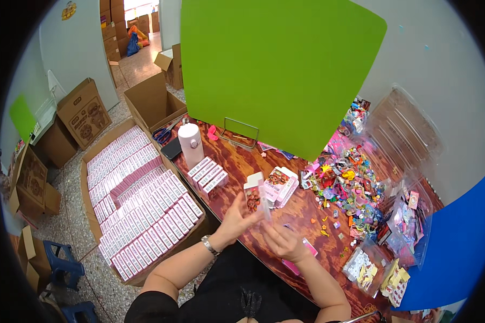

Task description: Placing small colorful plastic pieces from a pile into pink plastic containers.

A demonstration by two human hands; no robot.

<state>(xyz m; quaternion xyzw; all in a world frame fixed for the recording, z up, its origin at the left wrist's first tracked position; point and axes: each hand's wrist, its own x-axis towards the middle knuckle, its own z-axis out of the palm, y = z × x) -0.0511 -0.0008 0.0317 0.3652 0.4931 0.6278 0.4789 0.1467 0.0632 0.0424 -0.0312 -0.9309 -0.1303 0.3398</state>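
A small pink-and-white cardboard box (253,198) with a printed front stands tilted up in my left hand (235,219), its top flap raised. The fingers and thumb of that hand close round its lower left side. Just below and right of the box, my right hand (285,243) has its fingers drawn together. A pale, see-through strip shows between it and the box; what its fingers pinch is hard to see. Behind lies a stack of similar flat pink-and-white boxes (281,185). Beside my right hand is a bright pink flat item (291,267), partly covered by the hand.
Finished-looking boxes (208,175) stand in a row by a pale pink bottle (191,144). On the left, a large carton (94,229) holds many such boxes. Small colourful trinkets (345,183) are heaped on the right, near clear plastic trays (364,269). A green board (275,70) rises behind the table.
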